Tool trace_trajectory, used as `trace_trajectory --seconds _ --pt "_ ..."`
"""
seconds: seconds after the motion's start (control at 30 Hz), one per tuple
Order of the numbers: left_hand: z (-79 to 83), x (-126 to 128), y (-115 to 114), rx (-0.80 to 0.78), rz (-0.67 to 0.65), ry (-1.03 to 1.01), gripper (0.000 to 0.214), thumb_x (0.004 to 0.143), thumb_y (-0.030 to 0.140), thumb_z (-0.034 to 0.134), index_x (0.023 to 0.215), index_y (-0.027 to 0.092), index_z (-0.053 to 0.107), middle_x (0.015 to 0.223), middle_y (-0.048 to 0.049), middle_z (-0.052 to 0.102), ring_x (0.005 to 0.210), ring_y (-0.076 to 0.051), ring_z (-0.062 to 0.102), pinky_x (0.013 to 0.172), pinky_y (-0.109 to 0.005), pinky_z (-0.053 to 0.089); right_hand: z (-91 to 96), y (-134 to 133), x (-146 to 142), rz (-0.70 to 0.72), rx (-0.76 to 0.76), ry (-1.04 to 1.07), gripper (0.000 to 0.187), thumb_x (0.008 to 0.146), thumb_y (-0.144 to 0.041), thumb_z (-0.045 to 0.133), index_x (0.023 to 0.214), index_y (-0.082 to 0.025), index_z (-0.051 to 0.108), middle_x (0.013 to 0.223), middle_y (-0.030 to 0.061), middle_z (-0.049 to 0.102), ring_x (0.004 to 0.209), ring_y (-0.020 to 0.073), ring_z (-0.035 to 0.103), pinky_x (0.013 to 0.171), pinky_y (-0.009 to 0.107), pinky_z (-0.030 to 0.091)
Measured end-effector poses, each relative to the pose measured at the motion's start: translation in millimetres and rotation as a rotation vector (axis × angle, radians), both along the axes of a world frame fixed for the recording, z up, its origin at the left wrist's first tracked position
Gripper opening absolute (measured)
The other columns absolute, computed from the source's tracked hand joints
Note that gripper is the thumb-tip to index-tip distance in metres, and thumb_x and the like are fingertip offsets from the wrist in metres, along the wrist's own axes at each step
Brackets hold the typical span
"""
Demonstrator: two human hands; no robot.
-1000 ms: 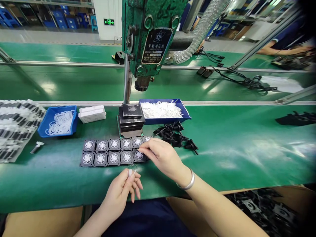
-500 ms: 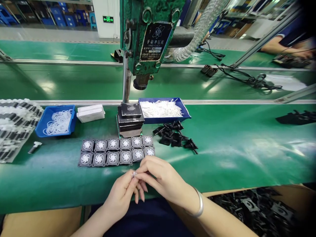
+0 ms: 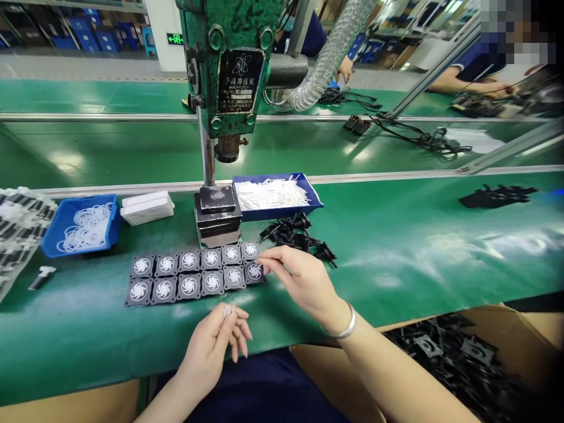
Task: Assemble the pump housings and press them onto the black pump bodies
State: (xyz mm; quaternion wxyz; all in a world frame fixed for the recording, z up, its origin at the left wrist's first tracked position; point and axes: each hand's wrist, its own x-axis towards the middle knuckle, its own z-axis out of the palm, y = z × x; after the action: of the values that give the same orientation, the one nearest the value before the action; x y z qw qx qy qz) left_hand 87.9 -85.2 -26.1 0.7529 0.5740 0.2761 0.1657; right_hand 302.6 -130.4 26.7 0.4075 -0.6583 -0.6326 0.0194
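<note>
My left hand (image 3: pixel 218 341) hovers near the table's front edge, thumb and forefinger pinched on a few small white pins (image 3: pixel 228 310). My right hand (image 3: pixel 299 279), with a silver bangle at the wrist, reaches to the right end of two rows of black square fan parts (image 3: pixel 196 272) with white swirl centres. Its fingertips are pinched at the rightmost part of the near row (image 3: pixel 254 271); whatever they hold is too small to make out.
A green hand press (image 3: pixel 224 64) stands behind the fans over a stacked black fixture (image 3: pixel 218 214). Blue trays hold white pins (image 3: pixel 271 194) and white rings (image 3: pixel 83 226). Loose black parts (image 3: pixel 297 232) lie to the right. A carton of black parts (image 3: pixel 462 358) sits below the table edge.
My right hand left my left hand's fingertips and moved up to the right end of the fan rows. The left hand stayed put. The camera shifted right.
</note>
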Motion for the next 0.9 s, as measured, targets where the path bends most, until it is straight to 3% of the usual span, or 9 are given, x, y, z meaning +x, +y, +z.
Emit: trace_trajectory --seconds 0.1,0.5,0.6,0.73,0.8,0.9 --pt "-0.3 0 1 0.005 -0.009 0.015 0.041 0.099 0.052 0.043 0.099 0.014 0.058 0.079 -0.0048 0.063 0.058 -0.012 0.062 0.048 -0.022 0.049 -9.4 3 -2 0.011 0.05 -0.109 0.014 0.1 -0.024 0.053 0.098 -0.017 0.065 0.081 0.005 0.073 0.072 0.0158 0.069 0.066 0.028 0.055" --pt "-1.7 1 2 0.01 -0.059 0.048 0.042 0.1 0.053 0.041 0.097 0.014 0.058 0.08 -0.0054 0.062 0.059 -0.013 0.062 0.049 -0.022 0.049 -14.7 4 -4 0.049 0.001 -0.144 0.014 0.099 -0.024 0.055 0.088 -0.018 0.06 0.078 0.0034 0.07 0.07 0.0156 0.065 0.065 0.028 0.051" --pt "-1.8 0 3 0.011 -0.061 0.057 0.042 0.099 0.054 0.041 0.097 0.015 0.058 0.08 -0.0057 0.063 0.059 -0.013 0.062 0.049 -0.023 0.049 -10.0 5 -1 0.048 -0.025 -0.197 0.022 0.098 -0.032 0.057 0.08 -0.02 0.055 0.072 0.003 0.064 0.068 0.0164 0.06 0.064 0.03 0.048" --pt "-3.5 -4 4 0.031 -0.101 0.063 0.042 0.1 0.052 0.039 0.096 0.015 0.059 0.081 -0.0063 0.064 0.059 -0.012 0.062 0.05 -0.022 0.048 6.6 2 11 -0.134 0.089 -0.127 0.031 0.094 -0.047 0.061 0.08 -0.021 0.051 0.072 0.0014 0.054 0.064 0.0152 0.05 0.06 0.029 0.043" --pt "-2.3 -5 2 0.048 -0.153 0.065 0.041 0.102 0.05 0.038 0.097 0.015 0.059 0.083 -0.0067 0.065 0.059 -0.012 0.062 0.052 -0.022 0.048 12.0 1 15 -0.174 0.126 -0.045 0.03 0.096 -0.045 0.058 0.079 -0.021 0.048 0.071 0.0 0.051 0.061 0.0137 0.046 0.057 0.028 0.04" --pt "6.9 -8 0 0.039 -0.21 0.047 0.04 0.102 0.049 0.037 0.098 0.015 0.057 0.086 -0.008 0.065 0.059 -0.011 0.063 0.051 -0.02 0.047 8.0 1 14 -0.12 0.11 0.006 0.027 0.098 -0.036 0.054 0.076 -0.022 0.048 0.069 -0.0003 0.052 0.058 0.013 0.047 0.055 0.027 0.039"
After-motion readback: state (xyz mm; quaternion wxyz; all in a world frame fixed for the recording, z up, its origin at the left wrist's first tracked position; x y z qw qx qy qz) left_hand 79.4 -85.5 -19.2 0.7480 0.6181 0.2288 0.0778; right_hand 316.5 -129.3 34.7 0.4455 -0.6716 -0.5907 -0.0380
